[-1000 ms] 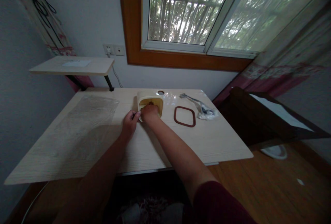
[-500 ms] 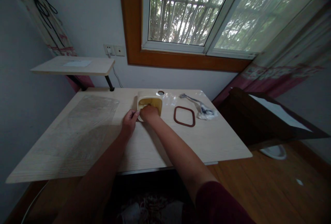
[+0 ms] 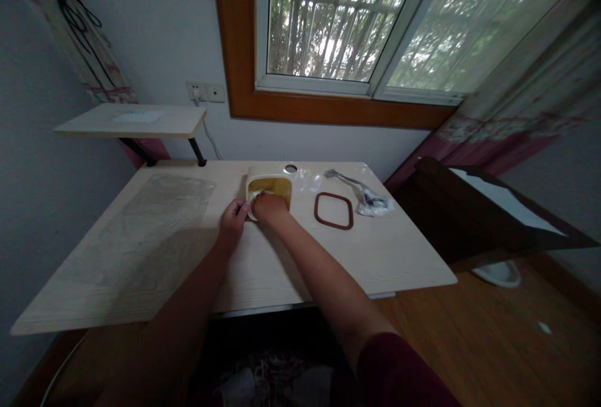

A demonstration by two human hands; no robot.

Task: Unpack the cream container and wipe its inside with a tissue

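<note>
Pale wood surface (image 3: 375,250) under the window, with a clear plastic sheet (image 3: 154,219) lying flat across its left half

Cream container (image 3: 276,185) sits far centre on the surface, open top tipped toward the camera, yellowish inside. Brown seal ring (image 3: 316,210) lies flat just to its right, not touching it. A wrapped fork (image 3: 369,201) is further right

Left hand (image 3: 232,218) pinches the container's near-left corner, fingers closed on the wall. Right hand (image 3: 268,205) is curled over the near rim with fingertips inside; can't tell whether they grip anything

Handling, my read: thin rigid plastic, light, so it slides on the smooth wood unless braced. Best hold is at the corner or rim wall, as the left hand does. The ring looks soft and floppy; take it by one long side

Vs 1 s ago: the right hand has pulled back from deep inside to the near rim, so more of the interior shows. The container has shifted slightly left. Ring, fork and sheet haven't moved
</note>
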